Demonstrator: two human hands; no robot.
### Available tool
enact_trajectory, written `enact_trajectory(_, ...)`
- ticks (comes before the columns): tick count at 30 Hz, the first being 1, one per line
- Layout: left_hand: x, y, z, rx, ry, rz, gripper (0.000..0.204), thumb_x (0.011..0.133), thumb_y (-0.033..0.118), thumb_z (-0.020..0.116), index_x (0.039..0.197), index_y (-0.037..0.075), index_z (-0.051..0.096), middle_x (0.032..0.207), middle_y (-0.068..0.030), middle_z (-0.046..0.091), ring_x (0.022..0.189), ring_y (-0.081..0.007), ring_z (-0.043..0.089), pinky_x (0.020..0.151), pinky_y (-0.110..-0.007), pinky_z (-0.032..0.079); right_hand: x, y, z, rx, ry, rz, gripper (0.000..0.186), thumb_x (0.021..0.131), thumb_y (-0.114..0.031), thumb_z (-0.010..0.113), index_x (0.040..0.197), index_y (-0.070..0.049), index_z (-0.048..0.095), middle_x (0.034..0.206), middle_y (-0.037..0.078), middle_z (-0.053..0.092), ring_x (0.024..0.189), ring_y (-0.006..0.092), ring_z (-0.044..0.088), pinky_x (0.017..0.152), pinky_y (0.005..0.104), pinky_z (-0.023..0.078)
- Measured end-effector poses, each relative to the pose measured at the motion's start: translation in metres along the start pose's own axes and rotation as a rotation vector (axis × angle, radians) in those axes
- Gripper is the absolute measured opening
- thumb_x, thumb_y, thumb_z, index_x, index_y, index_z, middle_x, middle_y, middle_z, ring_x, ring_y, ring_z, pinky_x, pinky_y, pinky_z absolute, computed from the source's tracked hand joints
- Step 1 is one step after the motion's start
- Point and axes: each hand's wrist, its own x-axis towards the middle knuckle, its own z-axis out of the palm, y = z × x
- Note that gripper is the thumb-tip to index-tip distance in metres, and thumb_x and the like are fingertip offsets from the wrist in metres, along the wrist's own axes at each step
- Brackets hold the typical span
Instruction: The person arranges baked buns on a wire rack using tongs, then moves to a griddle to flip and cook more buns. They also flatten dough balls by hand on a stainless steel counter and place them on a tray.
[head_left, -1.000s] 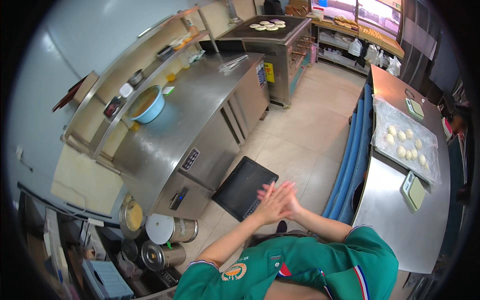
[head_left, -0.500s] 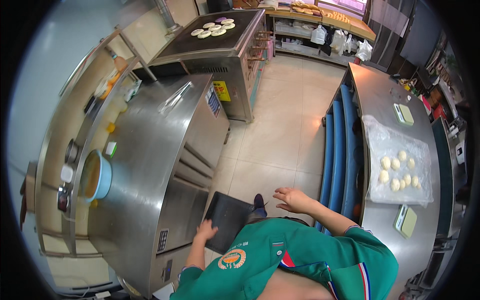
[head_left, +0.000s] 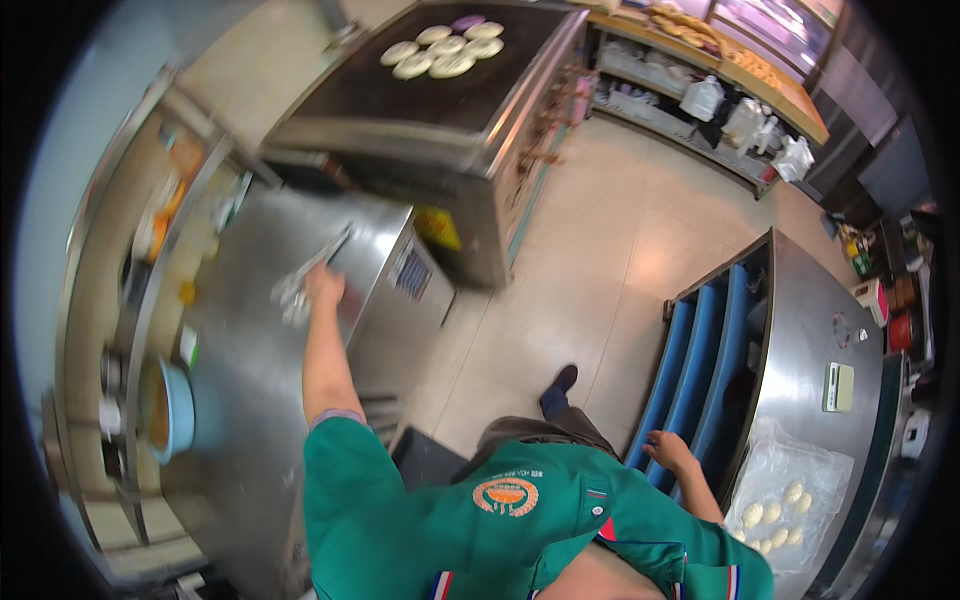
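Observation:
My left hand (head_left: 325, 288) reaches out over the steel counter (head_left: 250, 370) on the left. Its fingers meet a pair of metal tongs (head_left: 342, 243) lying there. Blur hides whether they close round the tongs, whose two ends show on either side of the hand. Beside the blue shelves or trays (head_left: 690, 370) under the right-hand table, my right hand (head_left: 668, 450) hangs with fingers loosely apart and holds nothing.
Several flat round breads (head_left: 452, 65) lie on a dark griddle (head_left: 400, 105) ahead. A blue basin (head_left: 178, 410) stands at the left. Dough balls (head_left: 770, 512) on plastic sheeting and a green scale (head_left: 838, 387) occupy the right table (head_left: 800, 300). A black mat (head_left: 425, 460) lies on the floor.
My left hand has moved up and forward from beside the counter onto the tongs. The right hand has dropped back toward the right table. The view has shifted closer to the griddle.

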Motion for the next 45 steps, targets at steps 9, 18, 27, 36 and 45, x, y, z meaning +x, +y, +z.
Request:
enact_trajectory(9,-0.036,0.073,0.015,0.002,0.26,-0.243,0.018,0.089,0.01,0.062,0.106,0.003,0.063,0.112,-0.0198,0.06,0.098,-0.0399,0.061,0.079,-0.047,0.051,0.232,-0.038,-0.315,-0.369,0.195,-0.333,0.037,0.085,-0.028,0.068,0.114,-0.005,0.061,0.102,0.017,0.065,0.098,0.0364,0.063,0.086,0.0449,0.05)
enact_trajectory(18,0.092,0.449,-0.093,-0.171,0.264,0.643,0.011,0.08,0.006,0.058,0.09,0.008,0.062,0.081,-0.011,0.06,0.079,-0.0303,0.061,0.068,-0.042,0.051,0.426,-0.256,-0.558,-0.268,0.735,-1.131,0.076,0.078,-0.03,0.074,0.142,-0.005,0.04,0.133,0.02,0.05,0.117,0.0333,0.054,0.098,0.0422,0.046)
enact_trajectory(27,0.258,0.799,-0.143,-0.21,0.371,1.251,0.054,0.079,0.024,0.071,0.129,0.007,0.057,0.12,-0.0108,0.059,0.118,-0.0246,0.052,0.105,-0.047,0.036,0.604,-0.221,-0.749,0.164,0.551,-0.857,0.067,0.075,-0.034,0.08,0.128,-0.006,0.05,0.087,0.016,0.064,0.075,0.0309,0.065,0.066,0.0395,0.052)
enact_trajectory(36,0.381,0.899,-0.022,-0.638,-0.268,0.795,0.035,0.087,0.018,0.066,0.117,0.003,0.06,0.111,-0.0134,0.065,0.097,-0.0298,0.063,0.092,-0.043,0.046,0.917,-0.086,-0.979,0.19,0.75,-0.479,0.053,0.077,-0.035,0.079,0.11,-0.001,0.057,0.083,0.013,0.063,0.067,0.03,0.063,0.061,0.0375,0.05)
enact_trajectory(45,0.367,0.953,0.132,-0.493,-0.774,-0.004,0.034,0.089,0.027,0.066,0.114,0.004,0.064,0.104,-0.0164,0.069,0.096,-0.0349,0.065,0.081,-0.043,0.052,1.231,-0.038,-1.216,-0.3,0.613,-0.375,0.061,0.065,-0.044,0.082,0.114,-0.011,0.07,0.156,0.019,0.026,0.146,0.0358,0.02,0.116,0.0477,0.023)
